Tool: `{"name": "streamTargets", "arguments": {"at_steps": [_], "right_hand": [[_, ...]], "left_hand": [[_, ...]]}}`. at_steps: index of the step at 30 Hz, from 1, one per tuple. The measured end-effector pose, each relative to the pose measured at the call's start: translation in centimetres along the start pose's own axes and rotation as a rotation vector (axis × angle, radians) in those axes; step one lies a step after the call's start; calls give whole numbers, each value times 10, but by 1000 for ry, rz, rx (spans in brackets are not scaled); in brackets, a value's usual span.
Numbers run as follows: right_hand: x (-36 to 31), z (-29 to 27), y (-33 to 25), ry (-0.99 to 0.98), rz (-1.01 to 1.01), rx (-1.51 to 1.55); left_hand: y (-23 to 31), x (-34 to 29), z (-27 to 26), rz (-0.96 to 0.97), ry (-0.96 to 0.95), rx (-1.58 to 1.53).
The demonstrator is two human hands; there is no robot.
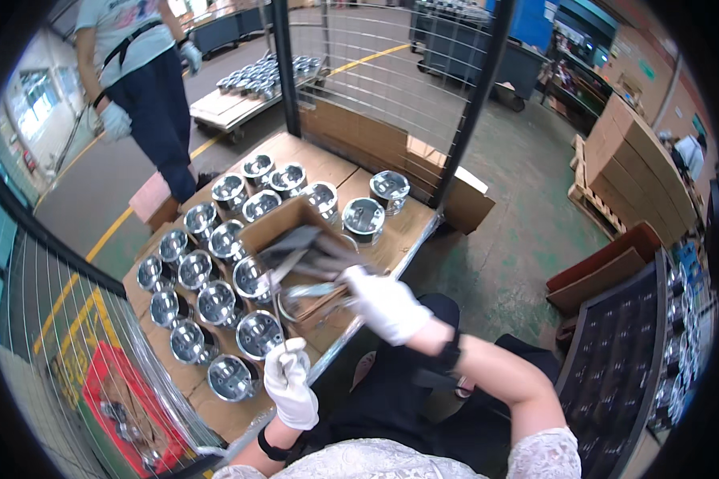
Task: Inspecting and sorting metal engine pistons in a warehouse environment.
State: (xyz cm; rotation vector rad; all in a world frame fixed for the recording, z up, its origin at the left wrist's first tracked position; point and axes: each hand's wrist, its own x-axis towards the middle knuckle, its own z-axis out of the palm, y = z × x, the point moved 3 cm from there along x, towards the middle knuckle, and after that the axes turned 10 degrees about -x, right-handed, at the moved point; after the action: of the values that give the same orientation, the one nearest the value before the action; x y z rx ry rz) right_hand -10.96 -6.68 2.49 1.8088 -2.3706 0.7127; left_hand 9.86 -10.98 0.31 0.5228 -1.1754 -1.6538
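My left hand (pixel 291 385), in a white glove, is closed near the front edge of the cardboard-covered platform. A thin strip or rod rises from its fingers, too fine to name. My right hand (pixel 387 307), also gloved in white, is at the near right side of an open cardboard box (pixel 284 225); motion smears its fingertips. Dark, flat pieces (pixel 299 247) and a shiny strip lie in or over the box, blurred, and I cannot tell whether my right hand grips them. Round, shiny metal cups (pixel 260 334) stand in rows beside the box.
Black mesh cage walls (pixel 391 72) border the platform (pixel 347 188). A red crate (pixel 128 415) with metal parts is at lower left. A person (pixel 140 88) in gloves stands beyond, near a loaded cart (pixel 232 112). Stacked boxes (pixel 635 164) and a black rack (pixel 615 343) are at right.
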Motion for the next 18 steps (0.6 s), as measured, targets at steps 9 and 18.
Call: {"name": "streamTargets", "arguments": {"at_steps": [9,18], "right_hand": [[-26,16,-11,-86,6,13],[-202,-1,194,64,843,-42]], "left_hand": [[-31,10,62,-276,-248,-38],[-143,-20,171,278,-846,944]]}}
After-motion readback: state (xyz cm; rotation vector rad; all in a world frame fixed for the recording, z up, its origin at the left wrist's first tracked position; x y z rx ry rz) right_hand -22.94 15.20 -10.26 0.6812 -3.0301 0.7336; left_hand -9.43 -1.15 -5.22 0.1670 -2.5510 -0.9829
